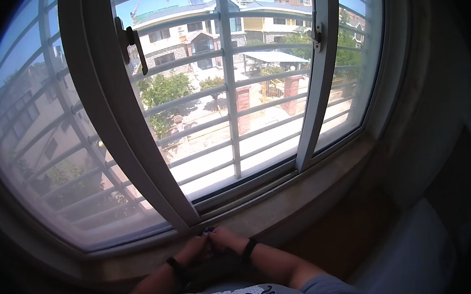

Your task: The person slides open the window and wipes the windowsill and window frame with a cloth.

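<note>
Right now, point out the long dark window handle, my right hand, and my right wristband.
Long dark window handle (141,54): head view, on its lever.
Right hand (224,238): head view, middle of the hand.
Right wristband (249,248): head view, on its strap.

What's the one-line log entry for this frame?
left hand, right hand: close together | small dark item: at hands, identity unclear | grip: unclear | window sill: beyond hands

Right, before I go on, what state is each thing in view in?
Window: middle section looks slid open, not certain.
Window handle: lever pointing down.
Bars: in place across the window.
Left hand: close to the right, grip unclear.
Right hand: fingers bent, grip unclear.
Small dark item: at the hands, mostly hidden.
Wristbands: worn, one per wrist.
</note>
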Demonstrator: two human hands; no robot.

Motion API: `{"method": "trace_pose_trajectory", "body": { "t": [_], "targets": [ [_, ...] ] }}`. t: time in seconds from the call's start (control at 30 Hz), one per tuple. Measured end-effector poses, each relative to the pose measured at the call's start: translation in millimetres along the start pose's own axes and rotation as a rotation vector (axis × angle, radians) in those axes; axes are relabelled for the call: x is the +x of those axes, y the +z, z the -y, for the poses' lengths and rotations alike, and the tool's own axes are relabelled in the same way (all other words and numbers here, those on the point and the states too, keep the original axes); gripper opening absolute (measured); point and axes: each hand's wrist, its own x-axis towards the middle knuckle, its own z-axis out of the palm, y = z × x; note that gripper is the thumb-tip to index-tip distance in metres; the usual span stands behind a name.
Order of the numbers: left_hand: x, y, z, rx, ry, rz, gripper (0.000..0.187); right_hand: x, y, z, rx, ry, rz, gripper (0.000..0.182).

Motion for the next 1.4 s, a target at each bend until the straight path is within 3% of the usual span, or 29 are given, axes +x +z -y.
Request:
{"method": "trace_pose_trajectory", "body": {
  "t": [0.07,0.17,0.3,0.57,0.73,0.83,0.87,0.97,1.1,1.3,1.4],
  "targets": [
    [26,26,-54,-0.390,-0.318,-0.032,0.050,1,-42,-27,0.104,0.035,0.021,0.041],
    [84,53,-59,-0.416,-0.351,0.034,0.049,4,-89,-61,0.228,0.063,-0.053,0.044],
    [113,75,-114,-0.306,-0.414,-0.054,0.046,-19,-132,-54,0.292,0.057,-0.131,0.044],
    [135,75,-101,-0.298,-0.448,-0.055,0.053,-10,-138,-64,0.355,0.056,-0.148,0.042],
    [149,63,-79,-0.278,-0.491,0.083,0.062,-4,-130,-69,0.266,0.073,-0.161,0.043],
    [156,64,-63,-0.436,-0.566,0.112,0.062,-5,-121,-62,0.179,0.089,-0.238,0.044],
    [165,61,-43,-0.439,-0.492,0.235,0.061,-7,-123,-52,0.090,0.141,-0.210,0.045],
    [138,53,-59,-0.301,-0.485,0.192,0.063,-9,-114,-37,-0.051,0.146,-0.158,0.044],
    [114,57,-53,-0.463,-0.458,0.007,0.059,-7,-101,-35,-0.383,-0.031,-0.155,0.039],
    [113,56,7,-0.258,-0.420,0.112,0.059,-12,-83,-40,-0.266,-0.015,-0.078,0.035],
    [88,55,-5,-0.318,-0.368,0.092,0.056,-12,-73,-42,-0.136,0.079,0.049,0.032]
  ]
}}
